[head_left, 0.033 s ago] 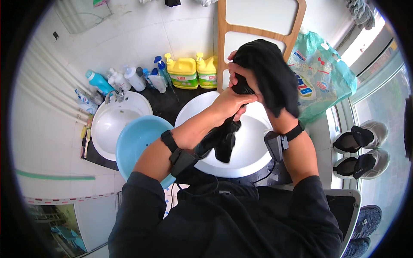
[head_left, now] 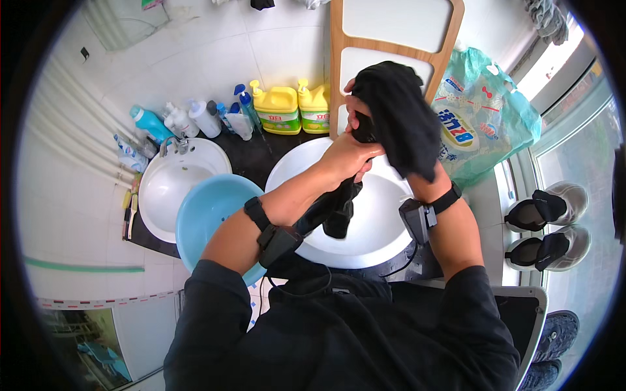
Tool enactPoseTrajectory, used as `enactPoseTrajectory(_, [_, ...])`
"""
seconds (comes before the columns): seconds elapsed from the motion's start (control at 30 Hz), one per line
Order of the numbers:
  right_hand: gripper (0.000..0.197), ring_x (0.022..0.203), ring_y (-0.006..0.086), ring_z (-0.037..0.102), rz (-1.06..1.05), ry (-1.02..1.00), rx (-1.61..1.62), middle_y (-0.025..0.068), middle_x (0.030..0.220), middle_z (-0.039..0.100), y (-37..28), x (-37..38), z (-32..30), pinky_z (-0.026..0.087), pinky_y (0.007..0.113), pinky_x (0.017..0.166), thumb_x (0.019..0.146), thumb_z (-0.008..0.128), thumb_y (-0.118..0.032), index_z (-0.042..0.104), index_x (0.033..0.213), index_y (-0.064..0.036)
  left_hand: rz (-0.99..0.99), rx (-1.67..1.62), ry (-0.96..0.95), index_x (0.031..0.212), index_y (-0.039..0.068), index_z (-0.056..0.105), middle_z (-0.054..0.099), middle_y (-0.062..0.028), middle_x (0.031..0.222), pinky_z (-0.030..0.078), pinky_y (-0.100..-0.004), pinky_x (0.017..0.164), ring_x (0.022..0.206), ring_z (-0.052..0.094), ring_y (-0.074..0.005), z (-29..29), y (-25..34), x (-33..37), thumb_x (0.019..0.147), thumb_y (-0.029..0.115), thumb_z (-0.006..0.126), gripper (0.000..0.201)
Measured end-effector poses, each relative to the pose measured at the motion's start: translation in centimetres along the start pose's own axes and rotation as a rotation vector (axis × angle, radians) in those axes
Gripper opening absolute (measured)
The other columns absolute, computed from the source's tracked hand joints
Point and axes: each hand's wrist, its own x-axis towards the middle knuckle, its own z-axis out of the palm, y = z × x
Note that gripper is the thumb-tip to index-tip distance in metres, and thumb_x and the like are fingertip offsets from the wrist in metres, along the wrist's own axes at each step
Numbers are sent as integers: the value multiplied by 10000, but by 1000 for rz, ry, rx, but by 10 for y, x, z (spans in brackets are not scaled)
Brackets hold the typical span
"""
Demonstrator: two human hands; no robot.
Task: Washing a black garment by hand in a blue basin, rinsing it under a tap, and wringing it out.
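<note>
Above the big white basin point(head_left: 385, 241), held up between both hands: a black cloth point(head_left: 398, 117), limp and bunched, upper part draped over the right hand point(head_left: 355, 111), lower end hanging twisted down toward the bowl. Soft, no stiffness at all; probably wet, so likely heavier than it looks and apt to drip. Not fragile, not very slippery. Best gripped where already bunched thick, at the twisted middle, with a second hold higher up. Left hand point(head_left: 349, 156) closed in a fist around that twisted middle, fingers wrapped tight. Right hand mostly hidden under the fabric; visible fingers curled together onto the cloth near the top. Dark bands with small boxes on both forearms. To the left, a light blue basin point(head_left: 208, 208) touching a smaller white sink point(head_left: 169, 189). Behind, against the tiled wall, bottles and two yellow jugs point(head_left: 293, 107). To the right, a green plastic bag point(head_left: 495, 111) and a pair of shoes point(head_left: 548, 225).
</note>
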Motion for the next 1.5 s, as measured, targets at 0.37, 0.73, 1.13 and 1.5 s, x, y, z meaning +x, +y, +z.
enactPoseTrajectory(0.37, [311, 918, 416, 621, 135, 500, -1205, 247, 935, 660, 7, 42, 50, 500, 445, 822, 722, 581, -60, 645, 1024, -30, 276, 1147, 546, 913, -5, 639, 651, -237, 909, 498, -456, 707, 856, 639, -384, -29, -22, 40, 843, 209, 544, 245])
enactPoseTrajectory(0.73, [377, 886, 285, 677, 268, 332, -828, 190, 922, 685, -34, 29, 60, 523, 383, 731, 722, 588, -46, 602, 1092, 22, 374, 504, 520, 692, -1, 606, 579, -74, 560, 411, -318, 468, 471, 557, -181, -16, -10, 16, 808, 192, 640, 228])
enactPoseTrajectory(1.13, [501, 724, 293, 634, 215, -239, 68, 197, 820, 625, -53, -14, 44, 533, 372, 665, 665, 731, -223, 542, 1037, 55, 107, -244, -578, 749, 39, 558, 517, -50, 591, 411, -284, 449, 457, 485, -149, -15, 26, -5, 818, 145, 690, 182])
enactPoseTrajectory(1.5, [334, 653, 204, 607, 24, 104, 15, 158, 857, 631, -55, -6, 65, 536, 356, 771, 729, 635, -33, 546, 1045, 29, 195, 247, 65, 762, 44, 526, 538, -43, 624, 405, -274, 469, 487, 528, -123, -8, 20, -13, 831, 156, 618, 161])
